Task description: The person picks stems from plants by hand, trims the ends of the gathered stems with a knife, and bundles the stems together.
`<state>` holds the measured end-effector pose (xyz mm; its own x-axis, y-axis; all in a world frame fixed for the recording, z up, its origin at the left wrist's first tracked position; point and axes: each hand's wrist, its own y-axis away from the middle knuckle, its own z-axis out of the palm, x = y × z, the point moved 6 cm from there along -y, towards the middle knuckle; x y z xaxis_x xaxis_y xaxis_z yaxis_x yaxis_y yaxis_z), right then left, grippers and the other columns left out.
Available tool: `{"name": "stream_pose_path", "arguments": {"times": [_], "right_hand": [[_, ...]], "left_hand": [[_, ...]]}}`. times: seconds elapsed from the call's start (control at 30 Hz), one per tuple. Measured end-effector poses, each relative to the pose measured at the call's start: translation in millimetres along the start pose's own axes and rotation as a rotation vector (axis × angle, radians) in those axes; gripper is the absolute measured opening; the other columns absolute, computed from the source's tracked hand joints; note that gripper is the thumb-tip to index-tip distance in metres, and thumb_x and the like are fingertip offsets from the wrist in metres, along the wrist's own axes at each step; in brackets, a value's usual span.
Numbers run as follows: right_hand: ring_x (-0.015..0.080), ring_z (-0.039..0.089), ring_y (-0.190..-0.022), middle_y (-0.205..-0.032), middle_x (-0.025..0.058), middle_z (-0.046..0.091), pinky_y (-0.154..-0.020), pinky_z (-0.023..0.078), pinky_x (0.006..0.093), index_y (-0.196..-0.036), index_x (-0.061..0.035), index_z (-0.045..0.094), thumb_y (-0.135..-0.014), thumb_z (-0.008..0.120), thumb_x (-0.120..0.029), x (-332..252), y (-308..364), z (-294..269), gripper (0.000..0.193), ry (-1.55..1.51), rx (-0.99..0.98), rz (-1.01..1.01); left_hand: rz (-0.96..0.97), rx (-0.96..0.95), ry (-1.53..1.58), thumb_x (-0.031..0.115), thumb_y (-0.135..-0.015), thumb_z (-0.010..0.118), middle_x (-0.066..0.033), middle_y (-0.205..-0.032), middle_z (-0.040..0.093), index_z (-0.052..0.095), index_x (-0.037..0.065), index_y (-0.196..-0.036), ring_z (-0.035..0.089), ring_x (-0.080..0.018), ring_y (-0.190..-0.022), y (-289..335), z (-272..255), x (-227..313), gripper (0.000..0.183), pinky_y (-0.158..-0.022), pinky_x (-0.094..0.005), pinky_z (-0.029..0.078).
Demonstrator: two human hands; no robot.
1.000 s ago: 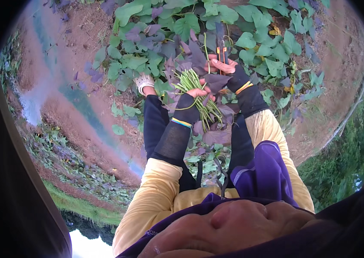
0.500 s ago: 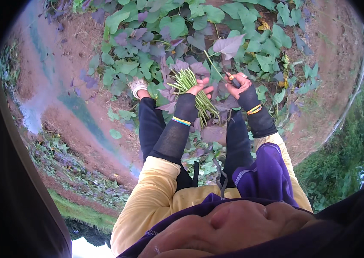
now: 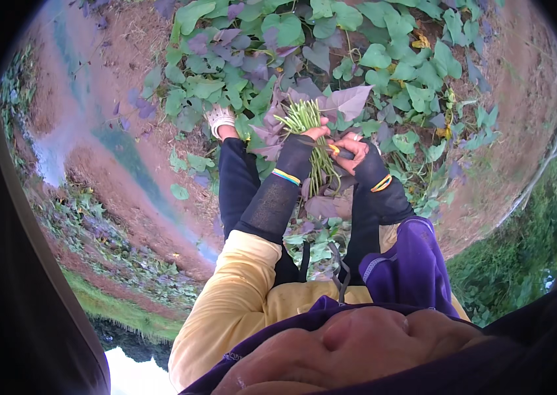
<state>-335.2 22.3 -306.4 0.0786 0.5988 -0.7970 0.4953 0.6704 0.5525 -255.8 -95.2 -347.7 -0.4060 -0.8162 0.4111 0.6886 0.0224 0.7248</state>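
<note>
Stems (image 3: pixel 321 164) | axis leaning left, bare ends forward | left grip (image 3: pixel 318 132) clamped round them, right grip (image 3: pixel 355 151) on tool (image 3: pixel 335 150)

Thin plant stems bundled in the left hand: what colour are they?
The bundled stems are light green, clearest in the head view.

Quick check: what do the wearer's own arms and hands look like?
Both arms have pale yellow sleeves and dark, sheer-looking forearm covers. The bare-fingered left hand has a yellow-and-blue band near its wrist; the bare-fingered right hand has a yellow-orange band and, apparently, a ring.
</note>
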Motion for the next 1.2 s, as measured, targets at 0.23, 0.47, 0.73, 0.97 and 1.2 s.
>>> {"name": "stream_pose_path", "arguments": {"times": [0.23,0.47,0.73,0.97,1.2], "right_hand": [[0.0096,0.06,-0.073,-0.086,0.0022,0.064,-0.062,0.047,0.0225,-0.102,-0.0055,0.067,-0.084,0.071,-0.021,-8,-32,-36,0.024,-0.517,0.371,0.37],[0.0107,0.058,-0.066,-0.082,0.0038,0.063,-0.054,0.048,0.0244,-0.101,-0.0043,0.06,-0.084,0.07,-0.02,21,-86,34,0.026,-1.131,0.203,0.515],[0.0165,0.061,-0.069,-0.097,0.0075,0.06,-0.067,0.052,0.0291,-0.098,-0.0077,0.066,-0.082,0.071,-0.019,-8,-131,56,0.02,-0.479,0.271,0.318],[0.0263,0.062,-0.104,-0.131,0.0145,0.054,-0.098,0.042,0.0389,-0.096,-0.0044,0.069,-0.077,0.071,-0.017,-90,-199,36,0.022,0.466,0.303,-0.445],[0.0255,0.063,-0.098,-0.102,0.0096,0.066,-0.088,0.048,0.0334,-0.106,-0.0049,0.066,-0.071,0.07,-0.006,-160,-110,109,0.035,0.041,-0.236,-0.438]], "left_hand": [[-0.307,0.06,0.131,0.008,-0.088,0.06,-0.0105,-0.106,0.063,0.057,0.0,-0.113,0.065,-0.0222,-0.088,9,13,6,0.027,-0.074,-0.0326,0.054],[-0.188,-0.098,0.534,0.009,-0.093,0.053,-0.0109,-0.132,0.05,0.051,0.007,-0.119,0.055,-0.036,-0.115,9,16,23,0.026,-0.095,-0.0481,0.049],[-0.016,-0.017,0.774,0.014,-0.095,0.05,-0.0017,-0.091,0.051,0.05,0.012,-0.119,0.055,-0.0197,-0.084,12,-30,41,0.024,-0.088,-0.045,0.048],[-0.179,0.308,0.679,0.025,-0.094,0.055,-0.0052,-0.074,0.056,0.057,0.007,-0.093,0.058,-0.0216,-0.073,11,-73,16,0.018,-0.073,-0.0397,0.051],[0.105,0.496,0.633,0.031,-0.092,0.058,-0.0064,-0.088,0.061,0.056,0.009,-0.104,0.062,-0.0188,-0.079,22,-128,46,0.024,-0.072,-0.0354,0.053]]}}
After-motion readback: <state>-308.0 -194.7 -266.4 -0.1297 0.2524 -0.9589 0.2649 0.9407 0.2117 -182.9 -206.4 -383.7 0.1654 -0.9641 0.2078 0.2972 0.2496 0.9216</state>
